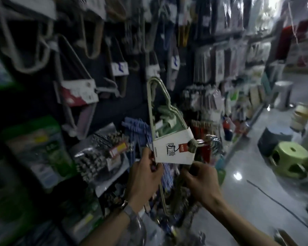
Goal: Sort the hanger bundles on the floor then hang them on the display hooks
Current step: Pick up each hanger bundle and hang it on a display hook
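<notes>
I hold a bundle of pale green hangers upright in front of a dark display wall, its white paper band at hand height. My left hand grips the bundle's left edge just below the band. My right hand is curled round the bundle's lower right part under the band. The bundle's hooks point right, near a red tag. More hanger bundles with white and red bands hang on the wall's hooks to the upper left. The view is blurred.
Packaged goods and blue items hang on the wall at hand level. A green box sits at left. On the glossy floor at right stand a green stool, a dark tub and a grey stool.
</notes>
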A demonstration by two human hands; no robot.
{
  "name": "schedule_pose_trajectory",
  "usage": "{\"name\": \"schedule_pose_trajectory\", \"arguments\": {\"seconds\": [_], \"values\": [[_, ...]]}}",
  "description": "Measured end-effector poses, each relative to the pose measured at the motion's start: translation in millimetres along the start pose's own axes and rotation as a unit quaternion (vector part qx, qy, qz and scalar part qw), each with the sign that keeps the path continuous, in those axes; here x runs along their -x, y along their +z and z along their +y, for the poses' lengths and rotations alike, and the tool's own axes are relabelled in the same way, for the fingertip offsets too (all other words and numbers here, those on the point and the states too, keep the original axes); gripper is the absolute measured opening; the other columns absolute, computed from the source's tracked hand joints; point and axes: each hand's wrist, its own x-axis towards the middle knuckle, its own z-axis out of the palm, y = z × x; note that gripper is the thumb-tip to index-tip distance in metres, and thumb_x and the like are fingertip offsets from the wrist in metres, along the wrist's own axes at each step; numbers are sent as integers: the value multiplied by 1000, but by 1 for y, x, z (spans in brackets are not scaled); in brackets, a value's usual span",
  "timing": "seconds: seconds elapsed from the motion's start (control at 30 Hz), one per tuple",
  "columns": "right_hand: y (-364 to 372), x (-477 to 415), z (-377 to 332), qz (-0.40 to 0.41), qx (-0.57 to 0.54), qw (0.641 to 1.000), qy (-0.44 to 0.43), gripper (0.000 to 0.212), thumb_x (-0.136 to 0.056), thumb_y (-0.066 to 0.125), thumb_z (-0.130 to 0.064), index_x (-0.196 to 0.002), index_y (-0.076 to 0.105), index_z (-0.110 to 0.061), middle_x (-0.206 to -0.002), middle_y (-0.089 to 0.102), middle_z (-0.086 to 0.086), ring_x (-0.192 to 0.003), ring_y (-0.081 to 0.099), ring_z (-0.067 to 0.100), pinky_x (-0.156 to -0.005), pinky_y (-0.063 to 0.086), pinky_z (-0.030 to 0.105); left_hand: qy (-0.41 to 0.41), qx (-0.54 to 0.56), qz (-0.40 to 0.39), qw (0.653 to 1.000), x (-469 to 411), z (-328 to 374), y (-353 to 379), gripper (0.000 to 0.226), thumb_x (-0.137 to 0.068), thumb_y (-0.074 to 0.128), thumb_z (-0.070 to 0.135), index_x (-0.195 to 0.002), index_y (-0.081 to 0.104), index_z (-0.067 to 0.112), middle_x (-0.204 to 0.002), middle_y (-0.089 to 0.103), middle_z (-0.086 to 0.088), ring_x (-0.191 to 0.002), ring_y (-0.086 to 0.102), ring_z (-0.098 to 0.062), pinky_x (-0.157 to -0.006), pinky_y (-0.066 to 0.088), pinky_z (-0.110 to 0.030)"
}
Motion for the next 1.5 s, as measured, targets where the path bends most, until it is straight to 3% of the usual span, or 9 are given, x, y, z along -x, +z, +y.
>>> {"name": "schedule_pose_trajectory", "arguments": {"seconds": [0.23,0.37,0.5,0.67,0.83,0.93,1.03,1.33,1.5], "values": [[-28,-53,-94,-15,-34,993,-108,22,-89,71,-17,-68,68,-10,-62,72,-6,-54,68,10,-52,52,30,20,-46,95,994,-50,65,-60,54,-96,66,41,-144,40,46,-97,75,15,-81,71,-8,-69,61,-43],[-30,-77,-137,-52,-56,985,-153,3,-90,68,-23,-88,67,-23,-70,73,-2,-65,70,18,-60,54,40,9,-83,137,987,-66,88,-89,55,-100,60,35,-147,35,50,-90,72,8,-62,65,-15,-58,53,-47],[-22,-93,-175,-77,-104,970,-208,3,-97,65,-30,-96,63,-29,-68,66,-11,-55,57,7,-51,42,26,-8,-145,207,967,-76,109,-122,63,-101,60,31,-155,30,44,-93,71,10,-66,63,-5,-56,51,-23],[-6,-101,-225,-104,-159,944,-269,10,-103,58,-26,-95,62,-22,-64,63,-5,-47,46,6,-46,30,20,17,-186,259,948,-83,127,-168,80,-99,61,30,-162,11,37,-95,74,1,-66,64,-10,-58,49,-22],[8,-103,-269,-80,-171,931,-314,24,-105,52,-24,-83,57,-20,-60,63,-13,-45,48,6,-43,30,20,100,-196,290,931,-91,141,-206,80,-101,54,32,-164,4,25,-67,64,5,-55,60,-12,-49,49,-35],[16,-113,-298,-74,-180,931,-310,32,-106,48,-20,-75,56,-16,-58,63,-9,-47,51,5,-44,35,21,117,-208,313,919,-104,154,-228,76,-103,50,34,-164,7,26,-69,63,1,-56,59,-13,-46,44,-29],[24,-126,-323,-63,-181,933,-304,36,-105,49,-19,-70,56,-13,-58,60,0,-50,52,7,-46,37,25,115,-252,328,903,-124,166,-253,72,-102,48,37,-163,11,29,-77,69,0,-59,61,-15,-59,52,-45],[33,-168,-407,-11,-151,938,-311,41,-99,50,-20,-63,57,-3,-65,63,11,-59,57,24,-53,41,38,168,-290,323,885,-188,201,-321,47,-99,51,21,-145,48,14,-85,74,1,-52,59,-4,-45,42,-13],[38,-183,-445,27,-125,932,-339,42,-102,52,-24,-64,52,-6,-67,58,9,-62,55,27,-50,33,36,211,-308,325,869,-209,212,-354,37,-100,53,18,-136,58,8,-117,75,-6,-71,65,-6,-62,46,-7]]}}
